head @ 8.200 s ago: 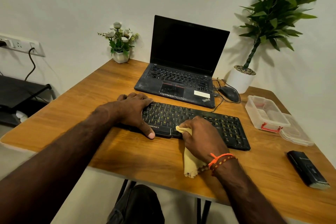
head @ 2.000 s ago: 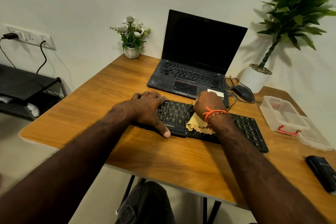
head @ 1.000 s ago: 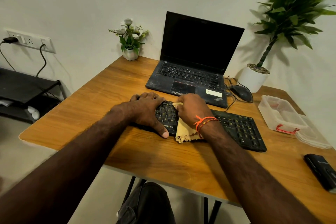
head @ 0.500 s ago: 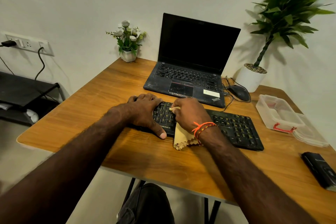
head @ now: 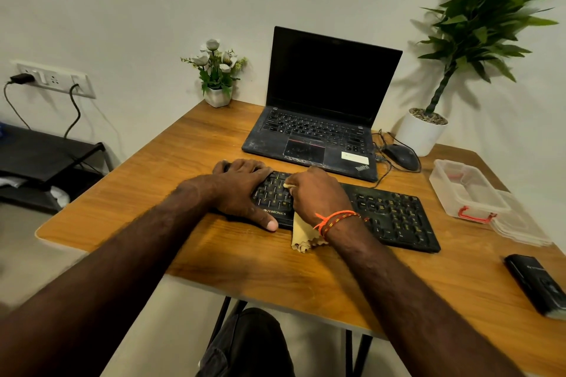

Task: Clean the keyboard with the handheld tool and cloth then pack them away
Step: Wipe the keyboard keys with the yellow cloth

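Observation:
A black keyboard (head: 389, 214) lies across the middle of the wooden desk (head: 190, 159). My left hand (head: 242, 190) rests flat on its left end, thumb over the front edge, holding it down. My right hand (head: 318, 196) presses a yellow cloth (head: 303, 236) onto the keys just right of the left hand; the cloth's loose end hangs over the keyboard's front edge onto the desk. A black handheld tool (head: 536, 283) lies near the desk's right front corner, away from both hands.
An open black laptop (head: 321, 119) stands behind the keyboard, with a wired mouse (head: 401, 156) to its right. A clear plastic box (head: 465, 190) and its lid (head: 520, 223) sit at the right. A small flower pot (head: 217, 95) and a tall potted plant (head: 425, 131) stand at the back.
My right hand has slid the cloth leftward along the keys from the keyboard's middle toward my left hand. The left hand has stayed on the left end.

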